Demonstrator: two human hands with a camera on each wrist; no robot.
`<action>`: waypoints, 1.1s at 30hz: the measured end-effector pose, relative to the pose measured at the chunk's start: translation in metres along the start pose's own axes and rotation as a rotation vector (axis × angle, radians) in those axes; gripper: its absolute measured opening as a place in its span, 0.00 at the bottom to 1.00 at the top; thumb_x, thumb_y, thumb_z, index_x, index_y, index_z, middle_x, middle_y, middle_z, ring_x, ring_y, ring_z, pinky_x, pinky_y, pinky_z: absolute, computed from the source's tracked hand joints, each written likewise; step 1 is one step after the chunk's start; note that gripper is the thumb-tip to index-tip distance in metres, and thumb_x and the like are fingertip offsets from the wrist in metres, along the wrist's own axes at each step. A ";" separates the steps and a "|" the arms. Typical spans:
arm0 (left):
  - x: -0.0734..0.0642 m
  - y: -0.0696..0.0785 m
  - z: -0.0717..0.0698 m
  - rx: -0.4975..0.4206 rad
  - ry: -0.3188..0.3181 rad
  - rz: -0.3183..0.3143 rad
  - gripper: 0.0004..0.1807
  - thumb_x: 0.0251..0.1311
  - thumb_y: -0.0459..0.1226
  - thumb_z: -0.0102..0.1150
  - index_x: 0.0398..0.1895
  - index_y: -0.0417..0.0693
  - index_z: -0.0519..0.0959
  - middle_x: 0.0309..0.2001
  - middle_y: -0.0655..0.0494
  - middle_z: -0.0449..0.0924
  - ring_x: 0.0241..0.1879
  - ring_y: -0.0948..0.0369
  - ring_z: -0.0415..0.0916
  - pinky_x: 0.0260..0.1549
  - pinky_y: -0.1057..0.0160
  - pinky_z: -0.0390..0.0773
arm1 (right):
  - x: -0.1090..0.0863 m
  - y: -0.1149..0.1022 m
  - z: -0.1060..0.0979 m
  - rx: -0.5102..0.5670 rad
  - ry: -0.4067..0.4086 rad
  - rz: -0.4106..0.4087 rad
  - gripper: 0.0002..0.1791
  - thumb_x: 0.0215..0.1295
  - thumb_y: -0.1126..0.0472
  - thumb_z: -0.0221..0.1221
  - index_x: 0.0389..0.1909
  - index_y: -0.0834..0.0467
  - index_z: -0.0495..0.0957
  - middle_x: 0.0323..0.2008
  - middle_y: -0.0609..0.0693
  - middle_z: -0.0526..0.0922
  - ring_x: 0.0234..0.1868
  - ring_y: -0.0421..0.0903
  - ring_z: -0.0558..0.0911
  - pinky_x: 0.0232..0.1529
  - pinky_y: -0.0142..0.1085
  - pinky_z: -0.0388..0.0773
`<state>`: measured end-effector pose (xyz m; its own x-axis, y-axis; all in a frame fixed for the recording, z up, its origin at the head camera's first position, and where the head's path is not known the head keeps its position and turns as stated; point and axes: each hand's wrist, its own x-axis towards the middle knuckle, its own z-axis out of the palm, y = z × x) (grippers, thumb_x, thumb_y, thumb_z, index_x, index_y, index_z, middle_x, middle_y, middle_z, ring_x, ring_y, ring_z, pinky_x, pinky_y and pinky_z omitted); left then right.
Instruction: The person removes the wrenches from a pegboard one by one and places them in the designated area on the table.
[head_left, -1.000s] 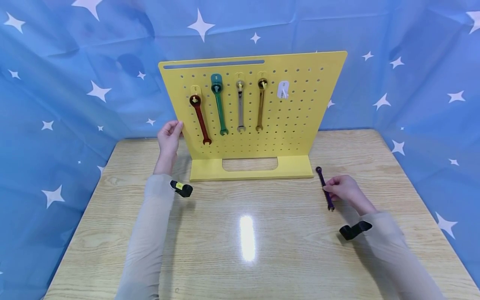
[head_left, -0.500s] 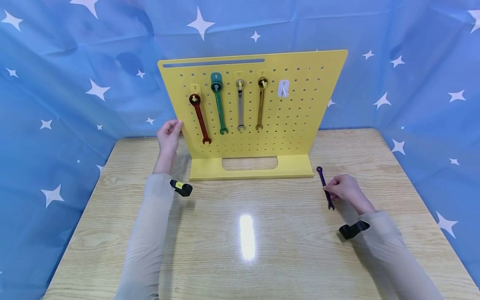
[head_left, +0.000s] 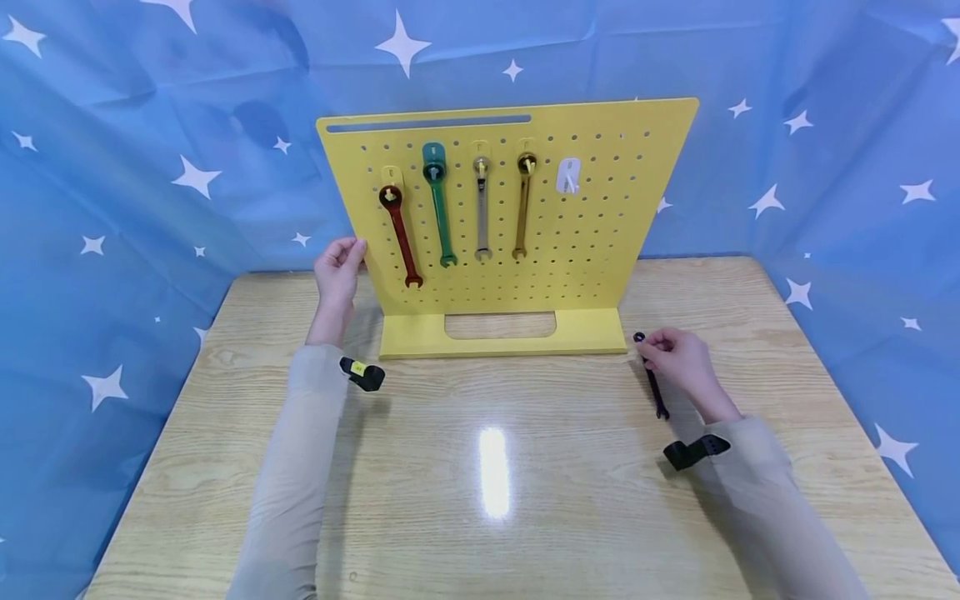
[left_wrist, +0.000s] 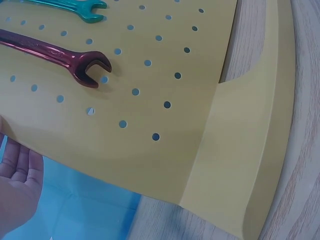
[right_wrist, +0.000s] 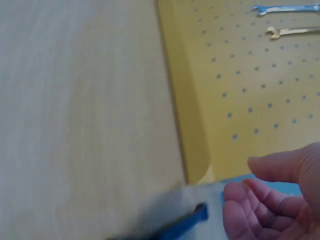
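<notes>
My left hand (head_left: 337, 275) pinches the left edge of a yellow pegboard (head_left: 480, 287) between thumb and fingers. My right hand (head_left: 681, 363) hovers over a dark purple wrench (head_left: 656, 393) lying on the table right of the board. In the right wrist view, thumb and fingers (right_wrist: 239, 212) are apart, with that wrench (right_wrist: 186, 223) below and beside them, not between them. On the board hang a red wrench (head_left: 402, 237), a green wrench (head_left: 441, 217), a silver wrench (head_left: 482, 217) and a gold wrench (head_left: 522, 212). A white hook (head_left: 567, 176) bears nothing.
The board stands on a yellow base (head_left: 592, 333) with a rounded cutout, towards the back of a wooden table (head_left: 450, 433). A blue cloth with white stars (head_left: 480, 50) hangs behind and at both sides. Light glares off the tabletop in front.
My right hand has let go of the purple wrench's middle and moved away from me, up towards its ring end. The wrench lies nearly where it was. My left hand has not moved.
</notes>
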<state>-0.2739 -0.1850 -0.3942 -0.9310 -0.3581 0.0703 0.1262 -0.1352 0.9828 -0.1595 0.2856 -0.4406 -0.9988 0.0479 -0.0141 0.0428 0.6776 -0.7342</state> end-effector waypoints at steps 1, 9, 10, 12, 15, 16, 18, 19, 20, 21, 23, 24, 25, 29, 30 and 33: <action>0.000 0.000 0.000 0.000 -0.001 0.000 0.08 0.61 0.33 0.59 0.25 0.54 0.79 0.26 0.60 0.76 0.30 0.65 0.72 0.38 0.67 0.76 | 0.002 -0.004 0.001 0.021 0.011 -0.007 0.12 0.64 0.62 0.58 0.35 0.70 0.76 0.27 0.61 0.80 0.23 0.42 0.81 0.23 0.25 0.77; 0.000 0.001 -0.001 -0.004 -0.008 0.000 0.08 0.60 0.33 0.60 0.24 0.55 0.79 0.26 0.60 0.76 0.30 0.65 0.72 0.40 0.65 0.77 | 0.017 -0.032 0.007 0.239 0.041 -0.054 0.12 0.63 0.65 0.59 0.40 0.73 0.75 0.27 0.51 0.79 0.25 0.36 0.79 0.29 0.27 0.81; 0.000 0.001 -0.001 -0.005 -0.009 0.001 0.08 0.60 0.33 0.60 0.25 0.55 0.79 0.27 0.60 0.76 0.30 0.65 0.72 0.41 0.64 0.77 | 0.018 -0.036 0.008 0.258 0.044 -0.064 0.12 0.63 0.66 0.59 0.40 0.73 0.75 0.27 0.50 0.79 0.25 0.35 0.79 0.29 0.27 0.81; 0.000 0.001 -0.001 -0.006 -0.011 -0.001 0.08 0.60 0.33 0.59 0.25 0.54 0.79 0.27 0.59 0.76 0.30 0.65 0.72 0.41 0.64 0.76 | 0.021 -0.042 0.011 0.276 0.053 -0.086 0.12 0.62 0.66 0.59 0.40 0.73 0.75 0.27 0.50 0.79 0.24 0.34 0.79 0.28 0.26 0.80; 0.000 0.001 -0.001 -0.008 -0.010 -0.002 0.07 0.60 0.32 0.59 0.26 0.53 0.79 0.27 0.59 0.77 0.30 0.65 0.73 0.40 0.65 0.76 | 0.025 -0.052 0.015 0.290 0.063 -0.110 0.12 0.62 0.67 0.59 0.39 0.73 0.75 0.28 0.52 0.79 0.25 0.33 0.78 0.28 0.24 0.79; 0.000 0.001 -0.001 -0.008 -0.010 -0.003 0.07 0.60 0.32 0.59 0.26 0.52 0.79 0.27 0.59 0.77 0.30 0.64 0.73 0.39 0.66 0.76 | 0.027 -0.055 0.016 0.296 0.063 -0.113 0.11 0.62 0.67 0.59 0.39 0.73 0.75 0.29 0.54 0.79 0.25 0.32 0.78 0.28 0.24 0.79; 0.000 0.001 -0.001 -0.008 -0.008 -0.003 0.05 0.60 0.32 0.60 0.28 0.50 0.80 0.28 0.59 0.77 0.31 0.64 0.73 0.37 0.69 0.77 | 0.030 -0.062 0.018 0.311 0.061 -0.118 0.11 0.62 0.67 0.59 0.40 0.73 0.75 0.29 0.55 0.79 0.25 0.33 0.78 0.29 0.24 0.79; 0.000 0.001 -0.001 -0.006 -0.007 -0.001 0.04 0.60 0.32 0.60 0.28 0.50 0.80 0.28 0.59 0.77 0.31 0.64 0.73 0.37 0.69 0.77 | 0.032 -0.065 0.020 0.323 0.059 -0.119 0.12 0.62 0.67 0.59 0.40 0.73 0.75 0.29 0.55 0.79 0.25 0.33 0.78 0.29 0.23 0.79; 0.000 0.001 -0.001 -0.004 -0.007 -0.002 0.04 0.60 0.32 0.60 0.29 0.49 0.80 0.28 0.59 0.77 0.31 0.65 0.73 0.36 0.70 0.77 | 0.033 -0.069 0.021 0.333 0.057 -0.117 0.12 0.62 0.67 0.60 0.40 0.73 0.75 0.29 0.54 0.79 0.25 0.33 0.78 0.30 0.23 0.79; 0.000 0.001 -0.001 -0.006 -0.007 -0.003 0.03 0.60 0.32 0.60 0.30 0.48 0.80 0.28 0.59 0.77 0.31 0.65 0.73 0.36 0.70 0.77 | 0.035 -0.072 0.022 0.344 0.057 -0.115 0.12 0.62 0.67 0.60 0.40 0.73 0.75 0.29 0.52 0.78 0.26 0.33 0.78 0.31 0.23 0.79; 0.000 0.001 -0.001 -0.009 -0.007 -0.002 0.03 0.60 0.32 0.60 0.30 0.47 0.80 0.28 0.59 0.77 0.31 0.65 0.73 0.36 0.69 0.77 | 0.038 -0.078 0.025 0.367 0.063 -0.116 0.12 0.61 0.67 0.60 0.40 0.72 0.75 0.28 0.49 0.78 0.26 0.33 0.78 0.31 0.24 0.79; 0.000 0.001 -0.001 -0.009 -0.007 -0.001 0.03 0.60 0.32 0.59 0.30 0.47 0.80 0.27 0.59 0.77 0.30 0.65 0.73 0.37 0.68 0.77 | 0.039 -0.081 0.026 0.378 0.064 -0.114 0.12 0.61 0.66 0.61 0.40 0.72 0.75 0.28 0.47 0.78 0.26 0.33 0.78 0.31 0.24 0.79; 0.000 0.000 -0.001 -0.010 -0.007 -0.001 0.03 0.60 0.32 0.59 0.30 0.47 0.80 0.27 0.59 0.77 0.30 0.65 0.73 0.38 0.67 0.77 | 0.040 -0.084 0.027 0.382 0.068 -0.117 0.12 0.61 0.66 0.61 0.40 0.72 0.75 0.27 0.46 0.78 0.27 0.33 0.78 0.31 0.24 0.79; 0.001 0.000 -0.001 -0.005 -0.012 0.008 0.04 0.61 0.33 0.59 0.28 0.48 0.79 0.27 0.60 0.77 0.30 0.65 0.73 0.42 0.61 0.76 | 0.044 -0.097 0.029 0.408 0.073 -0.126 0.14 0.60 0.65 0.61 0.41 0.71 0.75 0.28 0.43 0.77 0.28 0.34 0.77 0.32 0.23 0.78; 0.001 -0.001 -0.001 -0.002 -0.014 0.009 0.05 0.61 0.33 0.59 0.27 0.49 0.79 0.26 0.60 0.77 0.30 0.65 0.73 0.42 0.61 0.75 | 0.045 -0.100 0.030 0.411 0.072 -0.127 0.14 0.60 0.64 0.62 0.42 0.70 0.75 0.28 0.43 0.77 0.29 0.34 0.77 0.32 0.23 0.78; 0.001 -0.001 -0.001 0.007 -0.016 0.013 0.05 0.61 0.34 0.60 0.27 0.51 0.78 0.27 0.60 0.77 0.30 0.65 0.73 0.42 0.61 0.75 | 0.048 -0.108 0.032 0.415 0.071 -0.145 0.15 0.60 0.65 0.62 0.44 0.70 0.76 0.31 0.45 0.77 0.30 0.35 0.76 0.33 0.23 0.77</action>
<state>-0.2744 -0.1863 -0.3952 -0.9346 -0.3453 0.0861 0.1364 -0.1242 0.9828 -0.2128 0.1916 -0.3834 -0.9888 0.0344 0.1455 -0.1262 0.3297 -0.9356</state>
